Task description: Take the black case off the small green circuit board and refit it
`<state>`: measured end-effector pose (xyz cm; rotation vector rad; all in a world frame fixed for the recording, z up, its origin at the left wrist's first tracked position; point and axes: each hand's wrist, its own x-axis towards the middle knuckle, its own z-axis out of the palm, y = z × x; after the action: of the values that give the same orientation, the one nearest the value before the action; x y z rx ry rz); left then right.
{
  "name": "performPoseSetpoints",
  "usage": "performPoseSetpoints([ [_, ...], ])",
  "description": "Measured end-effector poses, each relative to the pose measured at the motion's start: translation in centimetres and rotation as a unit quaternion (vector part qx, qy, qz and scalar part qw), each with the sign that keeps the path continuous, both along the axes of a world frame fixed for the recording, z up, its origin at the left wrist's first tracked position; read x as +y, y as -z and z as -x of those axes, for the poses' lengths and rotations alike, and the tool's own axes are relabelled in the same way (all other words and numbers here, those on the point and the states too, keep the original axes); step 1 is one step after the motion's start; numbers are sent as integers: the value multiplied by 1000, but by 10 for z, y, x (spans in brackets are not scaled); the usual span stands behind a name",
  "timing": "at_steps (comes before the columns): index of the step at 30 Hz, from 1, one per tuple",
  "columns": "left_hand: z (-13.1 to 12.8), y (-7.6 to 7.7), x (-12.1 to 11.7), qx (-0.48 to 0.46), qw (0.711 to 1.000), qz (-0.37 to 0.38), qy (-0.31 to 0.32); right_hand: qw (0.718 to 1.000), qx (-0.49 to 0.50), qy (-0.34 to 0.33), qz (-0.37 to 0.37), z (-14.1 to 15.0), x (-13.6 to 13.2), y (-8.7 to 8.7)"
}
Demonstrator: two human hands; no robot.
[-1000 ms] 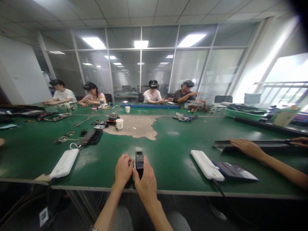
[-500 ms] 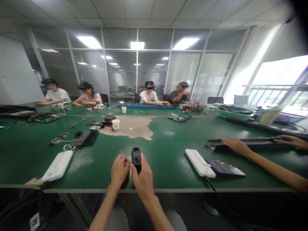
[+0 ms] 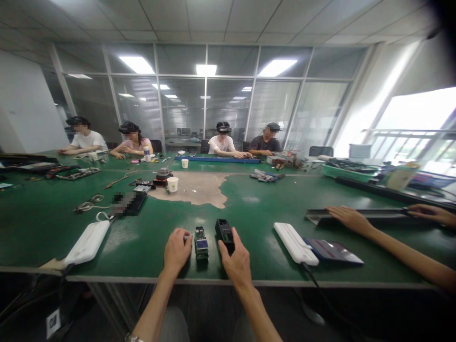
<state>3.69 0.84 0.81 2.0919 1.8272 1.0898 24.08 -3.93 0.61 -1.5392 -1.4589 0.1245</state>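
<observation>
My right hand (image 3: 235, 259) is closed around a black plastic housing (image 3: 224, 232) with openings in its upper face, tilted slightly to the left. Between my two hands, a narrow green circuit board (image 3: 201, 251) with a small bluish display lies on the green table, touched by neither hand. Left of the board, my left hand (image 3: 178, 249) rests on the table with its fingers curled in; a small greyish bit shows at the fingertips, too small to name.
White power banks (image 3: 295, 243) lie to either side, cables attached. A neighbour's hand (image 3: 351, 219) presses on a long metal channel (image 3: 377, 214) at right. Ahead are a paper cup (image 3: 172, 184), a bare brown patch (image 3: 199, 192) and gloves (image 3: 265, 176). Several people sit across the table.
My right hand has moved right with the black housing, away from my left hand. The circuit board now stands uncovered between them. My left hand stays curled in about the same place.
</observation>
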Motion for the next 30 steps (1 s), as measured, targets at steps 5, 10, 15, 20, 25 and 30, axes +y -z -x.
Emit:
performPoseSetpoints([
  [5,0,1,1,3,1000,-4,2,999,-31,5,-8,1,-1,9],
  [10,-1,1,0,3,1000,-9,3,998,-46,-3,-41,0,1,14],
  [15,0,1,-1,19,1000,-23,5,997,-47,1,-57,1,1,14],
  [20,0,2,1,21,1000,-23,6,996,-63,2,-58,-1,-1,15],
  [25,0,3,1,21,1000,-18,3,996,-73,2,-50,-2,-1,18],
  [30,-1,2,0,26,1000,-13,1,997,-63,-2,-35,-2,-3,18],
])
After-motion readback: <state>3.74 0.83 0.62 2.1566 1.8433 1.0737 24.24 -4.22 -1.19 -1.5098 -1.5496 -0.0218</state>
